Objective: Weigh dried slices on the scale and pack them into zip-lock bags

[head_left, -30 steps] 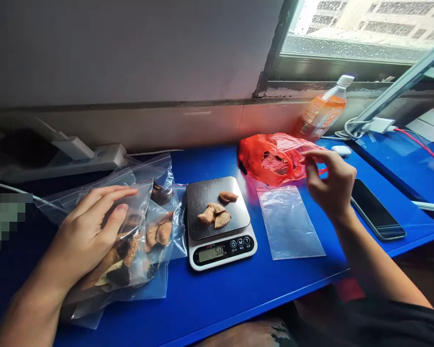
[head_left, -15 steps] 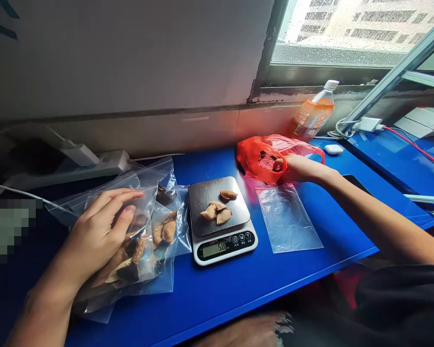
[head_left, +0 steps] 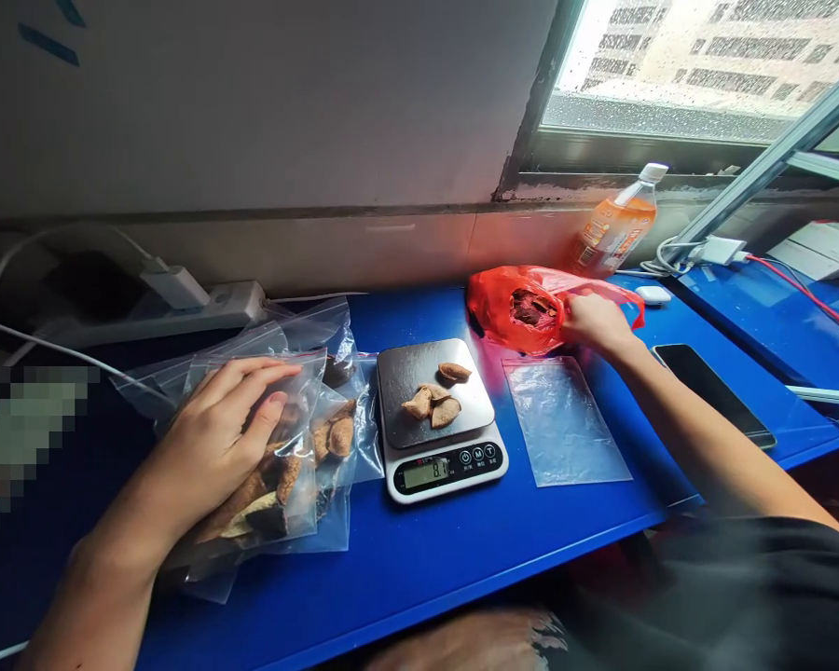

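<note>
**Scale shows what looks like 8.1 as the right hand works at the red bag**

And here's the digital scale (head_left: 400, 486), white-bodied with a steel plate, its grey display (head_left: 425, 473) giving what looks like 8.1! Three round buttons sit alongside: a power symbol, an M and a T, with tiny characters beneath, too small to read. There's lettering on the orange drink bottle (head_left: 613, 235) by the wall too, but it's too blurred to make out.

On the plate, four tan, husk-like pieces (head_left: 446, 412), curved and dry with a rough, woody look: three bunched together, one darker piece lying apart towards the back.

Over to the right hand (head_left: 597, 321), fingers bunched at the side of the red plastic bag (head_left: 495, 306); the fingertips are hidden, so I can't tell what they grip. Dark reddish-brown stuff shows in its mouth.

The left hand (head_left: 227, 443), loosely open with fingers stretched, lies over the clear zip bags (head_left: 334, 533), gripping nothing visible. Inside are knobbly brown chunks (head_left: 290, 477). A flat zip bag (head_left: 570, 424) lies just right of the scale on the blue table (head_left: 426, 578).
</note>
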Available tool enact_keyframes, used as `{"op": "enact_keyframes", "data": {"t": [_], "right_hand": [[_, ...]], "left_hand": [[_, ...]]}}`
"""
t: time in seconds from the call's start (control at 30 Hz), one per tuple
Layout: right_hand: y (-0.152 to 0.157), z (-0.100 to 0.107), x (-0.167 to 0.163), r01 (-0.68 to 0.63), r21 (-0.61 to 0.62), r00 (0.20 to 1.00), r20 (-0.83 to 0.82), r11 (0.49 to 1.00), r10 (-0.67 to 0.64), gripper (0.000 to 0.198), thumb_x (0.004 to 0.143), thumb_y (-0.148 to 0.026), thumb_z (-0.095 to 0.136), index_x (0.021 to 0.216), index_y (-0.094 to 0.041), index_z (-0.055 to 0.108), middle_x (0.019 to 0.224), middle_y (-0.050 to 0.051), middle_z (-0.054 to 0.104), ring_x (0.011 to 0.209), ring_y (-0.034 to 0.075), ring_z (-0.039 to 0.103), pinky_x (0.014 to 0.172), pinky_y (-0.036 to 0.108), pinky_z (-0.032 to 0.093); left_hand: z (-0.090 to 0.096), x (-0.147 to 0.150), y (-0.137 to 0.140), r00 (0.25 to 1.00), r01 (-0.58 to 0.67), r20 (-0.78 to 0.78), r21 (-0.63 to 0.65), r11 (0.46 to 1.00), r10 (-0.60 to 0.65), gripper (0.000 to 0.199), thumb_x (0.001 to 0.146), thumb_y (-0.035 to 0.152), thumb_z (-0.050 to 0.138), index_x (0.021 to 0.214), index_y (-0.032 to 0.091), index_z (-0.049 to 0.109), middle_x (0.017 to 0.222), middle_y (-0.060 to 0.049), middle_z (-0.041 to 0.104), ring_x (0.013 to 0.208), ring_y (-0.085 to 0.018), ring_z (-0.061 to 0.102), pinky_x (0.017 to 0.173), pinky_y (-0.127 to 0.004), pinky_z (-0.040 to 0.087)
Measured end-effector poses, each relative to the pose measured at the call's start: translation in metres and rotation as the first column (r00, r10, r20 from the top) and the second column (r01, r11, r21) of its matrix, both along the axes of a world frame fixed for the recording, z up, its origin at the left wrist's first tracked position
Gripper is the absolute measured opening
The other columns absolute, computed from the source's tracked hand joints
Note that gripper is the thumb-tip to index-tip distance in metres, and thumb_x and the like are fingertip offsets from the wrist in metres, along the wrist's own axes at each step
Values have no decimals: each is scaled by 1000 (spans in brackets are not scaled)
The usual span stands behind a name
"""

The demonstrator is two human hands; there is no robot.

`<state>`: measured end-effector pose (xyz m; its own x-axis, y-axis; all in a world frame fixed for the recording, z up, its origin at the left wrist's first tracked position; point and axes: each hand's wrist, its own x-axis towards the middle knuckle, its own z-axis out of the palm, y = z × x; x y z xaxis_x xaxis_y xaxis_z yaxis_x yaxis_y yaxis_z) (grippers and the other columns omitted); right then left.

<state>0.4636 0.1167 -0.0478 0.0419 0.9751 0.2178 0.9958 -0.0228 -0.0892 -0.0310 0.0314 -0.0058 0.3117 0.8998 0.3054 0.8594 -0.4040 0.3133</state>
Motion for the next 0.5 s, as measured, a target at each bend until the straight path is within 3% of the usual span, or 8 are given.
{"op": "enact_keyframes", "data": {"t": [0.1, 0.3, 0.4, 0.5], "right_hand": [[-3, -8, 1, 101, -46, 994, 55, 994, -98, 23, 79, -23, 50, 78, -11, 70, 81, 21, 70, 77, 31, 66, 71, 38, 47], [-5, -2, 3, 29, -29, 999, 30, 999, -28, 22, 76, -15, 48, 78, -15, 70, 82, 14, 72, 78, 25, 66, 70, 32, 46], [-6, 1, 3, 57, 137, 992, -122, 989, -41, 26, 77, -18, 47, 89, -16, 70, 88, 11, 72, 78, 22, 65, 73, 32, 48], [-10, 1, 0, 201, 273, 903, -423, 941, -71, 30, 76, -23, 49, 97, -13, 68, 86, 11, 71, 73, 21, 64, 72, 34, 50]], "left_hand": [[2, 0, -1, 1000, -6, -14, -31, 1000, 6, 40, 94, 37, 33, 116, 19, 61, 123, -7, 58, 119, -25, 53, 107, -44, 40], [3, -1, -2, 1000, -26, 5, -60, 998, 26, 39, 93, 38, 34, 117, 22, 60, 124, -6, 58, 120, -25, 53, 106, -43, 41], [7, 2, -4, 1000, -23, 4, -62, 998, 23, 38, 92, 40, 34, 115, 24, 60, 123, -4, 58, 118, -25, 55, 105, -44, 42], [13, 1, -8, 998, -60, 1, 77, 995, 60, 32, 92, 39, 38, 113, 29, 59, 123, -2, 58, 117, -27, 56, 103, -43, 44]]}}
